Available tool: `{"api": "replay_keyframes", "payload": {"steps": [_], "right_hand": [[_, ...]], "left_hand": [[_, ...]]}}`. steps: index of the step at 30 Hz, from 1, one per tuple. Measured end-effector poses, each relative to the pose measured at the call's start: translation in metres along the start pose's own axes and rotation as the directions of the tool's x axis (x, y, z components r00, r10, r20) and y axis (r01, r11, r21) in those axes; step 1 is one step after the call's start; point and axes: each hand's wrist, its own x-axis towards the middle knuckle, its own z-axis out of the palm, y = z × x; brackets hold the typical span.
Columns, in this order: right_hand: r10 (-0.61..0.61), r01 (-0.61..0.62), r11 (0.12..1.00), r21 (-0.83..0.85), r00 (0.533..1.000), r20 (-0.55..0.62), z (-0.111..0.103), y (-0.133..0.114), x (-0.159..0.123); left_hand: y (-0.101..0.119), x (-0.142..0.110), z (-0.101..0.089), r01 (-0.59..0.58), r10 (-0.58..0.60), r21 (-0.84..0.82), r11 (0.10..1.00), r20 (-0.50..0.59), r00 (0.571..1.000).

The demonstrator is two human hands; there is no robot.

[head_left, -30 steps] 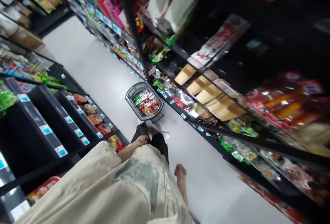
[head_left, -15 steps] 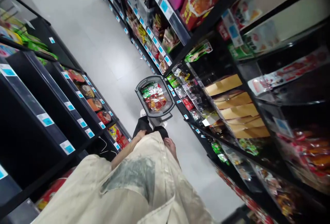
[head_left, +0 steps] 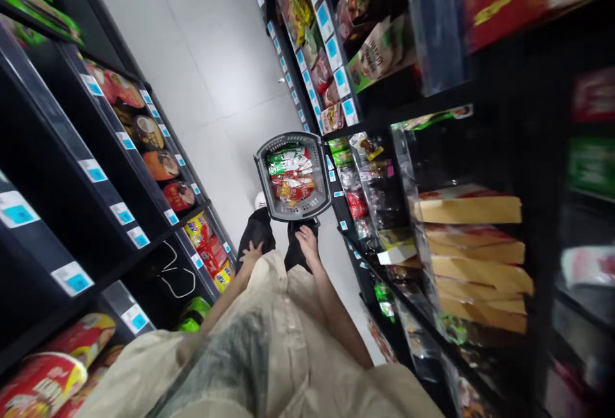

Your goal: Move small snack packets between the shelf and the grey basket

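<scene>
A grey shopping basket (head_left: pixel 323 177) rests on the floor just in front of my feet. Red, green and white snack packets (head_left: pixel 292 177) lie inside it. My right hand (head_left: pixel 306 243) is stretched forward over my right knee, just short of the basket's near rim, with its fingers partly extended and nothing visible in them. On my left leg, my left hand (head_left: pixel 252 255) lies with fingers spread, touching the black trousers (head_left: pixel 254 232).
On the left, a dark shelf rack holds bowl noodles (head_left: pixel 179 195) and red-yellow packs (head_left: pixel 211 254); a white cable (head_left: pixel 180 283) hangs there. The right-hand rack holds tan cartons (head_left: pixel 475 274) and bagged snacks (head_left: pixel 356 205), close beside the basket. Grey floor (head_left: pixel 206 40) runs between them.
My right hand has moved forward from beside my right leg towards the basket. My left hand's fingers now show spread on the leg. The view has shifted, bringing the right shelves closer.
</scene>
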Motion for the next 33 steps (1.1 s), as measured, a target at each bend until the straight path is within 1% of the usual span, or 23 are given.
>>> {"api": "replay_keyframes", "payload": {"steps": [1, 3, 5, 7, 9, 11, 13, 16, 21, 23, 25, 26, 27, 29, 33], "right_hand": [[0.008, -0.008, 1.0, -0.016, 1.0, 0.002, 0.005, 0.003, 0.023], [0.031, -0.032, 0.998, -0.057, 0.999, -0.006, 0.016, 0.012, 0.071], [0.058, -0.06, 0.992, -0.106, 0.998, -0.025, 0.026, 0.026, 0.119], [0.082, -0.088, 0.983, -0.161, 0.996, -0.045, 0.035, 0.041, 0.165], [0.102, -0.114, 0.969, -0.218, 0.993, -0.066, 0.045, 0.056, 0.209], [0.12, -0.14, 0.952, -0.271, 0.989, -0.09, 0.056, 0.069, 0.247], [0.139, -0.168, 0.935, -0.313, 0.984, -0.114, 0.066, 0.081, 0.279], [0.163, -0.208, 0.915, -0.345, 0.974, -0.157, 0.081, 0.096, 0.318], [0.198, -0.288, 0.897, -0.336, 0.94, -0.277, 0.111, 0.116, 0.365], [0.234, -0.365, 0.857, -0.362, 0.904, -0.357, 0.126, 0.121, 0.378], [0.274, -0.461, 0.791, -0.403, 0.855, -0.441, 0.139, 0.125, 0.386], [0.286, -0.498, 0.762, -0.414, 0.833, -0.474, 0.144, 0.127, 0.389], [0.288, -0.512, 0.752, -0.414, 0.821, -0.492, 0.147, 0.128, 0.39], [0.268, -0.481, 0.783, -0.393, 0.833, -0.485, 0.147, 0.13, 0.39], [0.222, -0.361, 0.862, -0.355, 0.9, -0.376, 0.132, 0.13, 0.378]], "left_hand": [[0.004, 0.007, 0.011, 0.058, -0.057, 0.045, 0.997, -0.018, 0.998], [0.01, 0.019, 0.032, 0.167, -0.16, 0.234, 0.958, -0.05, 0.986], [0.016, 0.029, 0.052, 0.217, -0.196, 0.463, 0.859, -0.095, 0.976], [0.019, 0.036, 0.066, 0.236, -0.171, 0.628, 0.741, -0.164, 0.972], [0.021, 0.041, 0.074, 0.239, -0.122, 0.686, 0.687, -0.216, 0.969], [0.021, 0.044, 0.079, 0.221, -0.089, 0.719, 0.659, -0.217, 0.972], [0.019, 0.046, 0.081, 0.201, -0.075, 0.745, 0.636, -0.199, 0.977], [0.015, 0.049, 0.082, 0.19, -0.065, 0.771, 0.608, -0.19, 0.98], [0.006, 0.056, 0.078, 0.152, -0.04, 0.782, 0.605, -0.161, 0.986], [0.005, 0.057, 0.079, 0.127, -0.011, 0.795, 0.594, -0.15, 0.989], [0.004, 0.058, 0.081, 0.108, 0.01, 0.804, 0.584, -0.139, 0.99], [0.004, 0.059, 0.082, 0.107, 0.008, 0.805, 0.584, -0.137, 0.991], [0.003, 0.059, 0.083, 0.112, -0.001, 0.802, 0.587, -0.138, 0.99], [0.002, 0.059, 0.085, 0.135, -0.031, 0.787, 0.602, -0.146, 0.989], [-0.002, 0.058, 0.086, 0.158, -0.064, 0.763, 0.627, -0.152, 0.986]]}}
